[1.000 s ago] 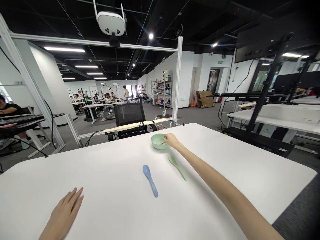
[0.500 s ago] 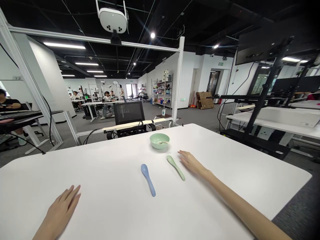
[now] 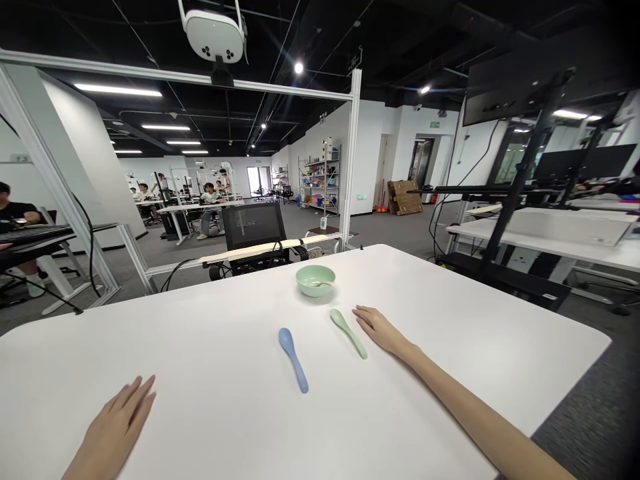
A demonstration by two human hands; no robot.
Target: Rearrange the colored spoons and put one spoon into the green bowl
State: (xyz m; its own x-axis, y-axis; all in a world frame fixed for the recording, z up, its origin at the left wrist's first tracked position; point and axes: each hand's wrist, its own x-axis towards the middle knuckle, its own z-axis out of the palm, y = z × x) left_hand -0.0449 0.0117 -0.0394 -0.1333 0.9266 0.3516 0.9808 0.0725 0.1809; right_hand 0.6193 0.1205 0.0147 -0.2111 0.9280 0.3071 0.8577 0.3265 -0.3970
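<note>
A green bowl [image 3: 306, 291] stands toward the far side of the white table, and a pale spoon [image 3: 324, 283] rests inside it. In front of the bowl lies a light green spoon [image 3: 351, 335], its handle pointing toward me. Left of that spoon and closer to me is a blue spoon [image 3: 294, 360], also lying flat. My right hand [image 3: 379, 330] is just right of the green spoon, fingers stretched out, holding nothing. Over at the left, my left hand [image 3: 113, 427] lies palm down with its fingers extended, well apart from the blue spoon.
A white table [image 3: 210, 373] spreads beneath both hands. Beyond its far edge stand a black mesh chair [image 3: 254, 227] and a metal frame [image 3: 351, 160] carrying a white device [image 3: 214, 37]. A black monitor stand [image 3: 520, 180] is at the right. Several people sit at desks farther back.
My view has shifted slightly, so most things sit a little farther left. My right hand has moved very little. The bowl and spoons keep their places on the table.
</note>
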